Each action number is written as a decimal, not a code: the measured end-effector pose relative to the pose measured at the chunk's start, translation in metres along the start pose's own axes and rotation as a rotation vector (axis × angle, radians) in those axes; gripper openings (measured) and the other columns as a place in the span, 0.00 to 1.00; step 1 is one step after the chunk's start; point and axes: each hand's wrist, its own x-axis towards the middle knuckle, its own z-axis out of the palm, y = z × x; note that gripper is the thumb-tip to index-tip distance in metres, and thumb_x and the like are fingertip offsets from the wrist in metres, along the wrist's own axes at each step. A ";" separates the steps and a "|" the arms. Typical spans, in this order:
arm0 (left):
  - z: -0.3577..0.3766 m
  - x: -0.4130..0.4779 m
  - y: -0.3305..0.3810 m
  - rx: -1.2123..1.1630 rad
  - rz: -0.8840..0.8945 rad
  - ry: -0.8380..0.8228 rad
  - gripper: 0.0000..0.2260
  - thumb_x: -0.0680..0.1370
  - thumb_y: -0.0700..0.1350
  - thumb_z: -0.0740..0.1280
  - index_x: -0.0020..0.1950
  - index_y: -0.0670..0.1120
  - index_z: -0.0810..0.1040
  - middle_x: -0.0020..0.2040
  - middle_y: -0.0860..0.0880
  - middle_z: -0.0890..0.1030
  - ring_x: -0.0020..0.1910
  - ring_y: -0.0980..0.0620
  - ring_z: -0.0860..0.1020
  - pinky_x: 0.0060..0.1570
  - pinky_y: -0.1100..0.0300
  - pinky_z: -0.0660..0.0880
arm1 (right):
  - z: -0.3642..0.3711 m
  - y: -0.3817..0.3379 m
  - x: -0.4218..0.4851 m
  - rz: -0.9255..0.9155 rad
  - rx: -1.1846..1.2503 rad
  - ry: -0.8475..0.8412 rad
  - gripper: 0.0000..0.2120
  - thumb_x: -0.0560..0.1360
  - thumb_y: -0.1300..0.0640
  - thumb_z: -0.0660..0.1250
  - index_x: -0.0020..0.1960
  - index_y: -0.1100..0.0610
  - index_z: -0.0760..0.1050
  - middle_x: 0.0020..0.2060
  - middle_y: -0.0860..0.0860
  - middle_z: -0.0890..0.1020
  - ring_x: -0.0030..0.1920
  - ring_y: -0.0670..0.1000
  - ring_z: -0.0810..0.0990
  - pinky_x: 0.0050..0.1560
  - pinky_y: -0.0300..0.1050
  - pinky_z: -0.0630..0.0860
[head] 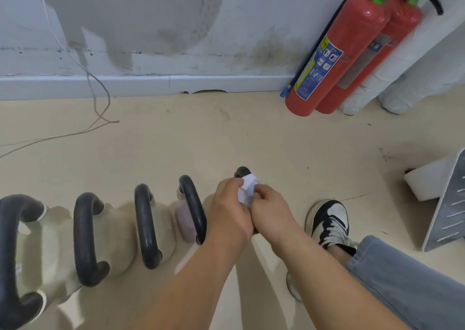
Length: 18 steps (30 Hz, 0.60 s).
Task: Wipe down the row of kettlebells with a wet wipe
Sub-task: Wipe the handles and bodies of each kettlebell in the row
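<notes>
A row of kettlebells with black handles stands on the beige floor, from the large one at far left (15, 254) to a small purple one (183, 219). The rightmost kettlebell (242, 171) is mostly hidden under my hands; only the far end of its black handle shows. A white wet wipe (247, 188) is bunched over that handle. My left hand (230, 209) and my right hand (270, 211) are side by side above the handle, and both pinch the wipe with curled fingers.
Two red fire extinguishers (337, 53) lean at the white wall, back right. A thin cable (98, 98) trails over the floor at left. A grey perforated metal stand (448, 204) sits at right. My black-and-white sneaker (329, 219) and jeans leg are beside the row.
</notes>
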 end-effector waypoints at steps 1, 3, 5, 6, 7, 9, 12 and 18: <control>-0.005 -0.003 0.001 -0.006 0.008 0.029 0.18 0.79 0.40 0.66 0.28 0.49 0.77 0.29 0.51 0.78 0.25 0.58 0.78 0.34 0.63 0.74 | 0.004 0.002 0.001 -0.013 -0.015 0.016 0.11 0.82 0.59 0.54 0.49 0.56 0.75 0.42 0.49 0.81 0.42 0.51 0.79 0.46 0.49 0.77; -0.015 -0.001 -0.006 -0.066 -0.044 -0.010 0.12 0.80 0.38 0.64 0.38 0.45 0.80 0.42 0.45 0.83 0.39 0.53 0.84 0.49 0.60 0.77 | 0.012 0.005 0.005 -0.038 -0.051 0.037 0.10 0.84 0.57 0.53 0.54 0.51 0.74 0.45 0.44 0.80 0.46 0.47 0.79 0.50 0.46 0.77; -0.029 0.008 -0.018 -0.090 -0.096 -0.048 0.12 0.82 0.41 0.60 0.56 0.41 0.83 0.57 0.43 0.84 0.58 0.51 0.82 0.63 0.59 0.73 | 0.019 0.003 0.010 -0.026 -0.033 -0.002 0.13 0.85 0.55 0.53 0.67 0.48 0.70 0.55 0.43 0.80 0.54 0.48 0.80 0.60 0.48 0.77; -0.036 0.015 -0.028 -0.081 -0.128 -0.058 0.15 0.84 0.43 0.58 0.62 0.41 0.81 0.60 0.44 0.83 0.62 0.52 0.80 0.63 0.61 0.72 | 0.024 0.002 0.015 -0.002 -0.020 -0.024 0.15 0.86 0.53 0.54 0.71 0.50 0.68 0.59 0.46 0.79 0.58 0.50 0.80 0.63 0.51 0.78; -0.041 0.019 -0.035 -0.080 -0.154 -0.071 0.16 0.84 0.45 0.56 0.63 0.41 0.80 0.61 0.45 0.83 0.63 0.53 0.79 0.60 0.62 0.72 | 0.028 0.000 0.020 0.025 -0.019 -0.037 0.17 0.86 0.52 0.54 0.73 0.52 0.67 0.61 0.49 0.79 0.60 0.52 0.80 0.64 0.54 0.78; -0.047 0.029 -0.050 0.023 -0.138 -0.071 0.13 0.84 0.44 0.56 0.58 0.44 0.80 0.55 0.45 0.80 0.55 0.54 0.77 0.54 0.62 0.70 | 0.035 -0.004 0.034 0.037 -0.060 -0.040 0.15 0.85 0.50 0.54 0.69 0.55 0.68 0.59 0.51 0.80 0.58 0.54 0.81 0.62 0.56 0.78; -0.048 0.043 -0.067 0.047 -0.061 -0.016 0.12 0.85 0.45 0.57 0.53 0.47 0.81 0.50 0.48 0.80 0.50 0.54 0.76 0.58 0.60 0.71 | 0.040 -0.022 0.056 0.025 -0.104 -0.052 0.13 0.85 0.51 0.55 0.63 0.56 0.71 0.51 0.51 0.81 0.52 0.53 0.81 0.55 0.51 0.78; -0.048 0.054 -0.074 0.583 0.197 -0.175 0.20 0.83 0.54 0.63 0.76 0.57 0.71 0.76 0.56 0.70 0.75 0.56 0.68 0.74 0.61 0.58 | 0.028 -0.060 0.101 0.005 -0.393 -0.158 0.17 0.84 0.60 0.57 0.70 0.61 0.74 0.61 0.57 0.79 0.58 0.57 0.80 0.57 0.45 0.77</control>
